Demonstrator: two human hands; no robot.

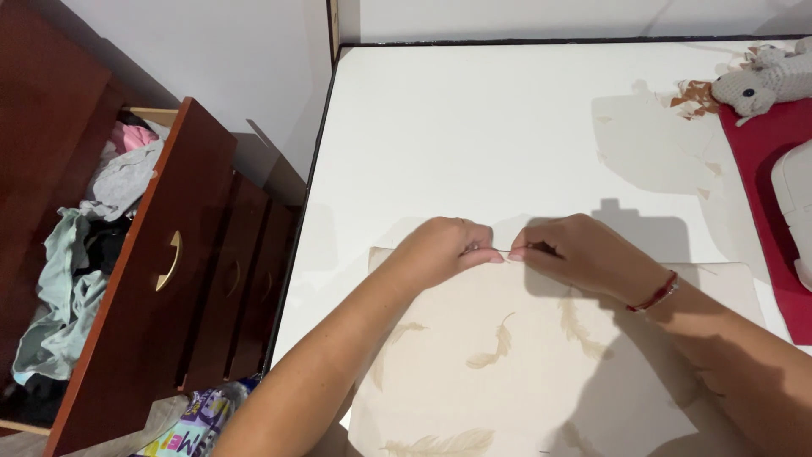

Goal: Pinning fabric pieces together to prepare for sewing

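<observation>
A cream cloth with a pale feather print (pixel 524 364) lies flat on a white tabletop (pixel 491 135), its far edge running across the middle of the view. My left hand (pixel 444 247) pinches that far edge with its fingertips. My right hand (pixel 575 252), with a red cord bracelet (pixel 655 294) on the wrist, pinches the same edge right beside it. The fingertips of both hands almost touch at the middle of the edge.
A dark wooden dresser (pixel 182 254) stands at the left, its top drawer open and full of crumpled clothes (pixel 80 245). A grey knitted soft toy (pixel 765 80), a red mat (pixel 774 169) and a white object (pixel 795 203) lie at the table's right edge. A colourful package (pixel 190 427) lies on the floor.
</observation>
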